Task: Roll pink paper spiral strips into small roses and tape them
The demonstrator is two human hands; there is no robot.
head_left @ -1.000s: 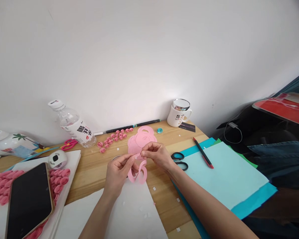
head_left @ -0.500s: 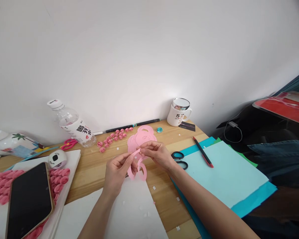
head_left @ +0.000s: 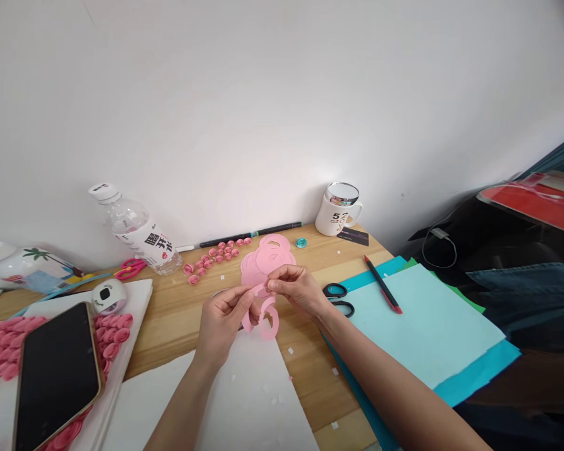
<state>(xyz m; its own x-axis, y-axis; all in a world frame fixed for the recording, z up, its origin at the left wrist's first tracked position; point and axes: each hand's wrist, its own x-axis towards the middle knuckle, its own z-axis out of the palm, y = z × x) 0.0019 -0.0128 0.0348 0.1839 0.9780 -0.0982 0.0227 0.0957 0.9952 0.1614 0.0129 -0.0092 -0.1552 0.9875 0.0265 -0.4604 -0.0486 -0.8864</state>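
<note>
A curled pink paper strip (head_left: 269,322) is stretched between my two hands, its coils dangling below the fingers. My left hand (head_left: 228,319) pinches it between thumb and forefinger. A short way to the right, my right hand (head_left: 295,289) pinches the strip's other part, thumb against fingers. Just behind the hands lies a pile of pink paper spirals (head_left: 263,257), partly covered by my right hand. Small rolled pink paper roses (head_left: 214,255) lie in a group to the left of that pile. One teal paper roll (head_left: 301,243) sits to its right.
White paper (head_left: 249,394) with small scraps lies under my forearms. Black-handled scissors (head_left: 341,300) and blue paper sheets (head_left: 423,326) with a black-red pen (head_left: 383,285) are on the right. A mug (head_left: 339,210) stands behind. Leftward are a bottle (head_left: 143,232) and a phone (head_left: 59,376).
My right hand has shifted slightly to the right, and the strip between my fingertips sits a little lower and flatter. Both hands keep their pinch. The camera view has moved slightly.
</note>
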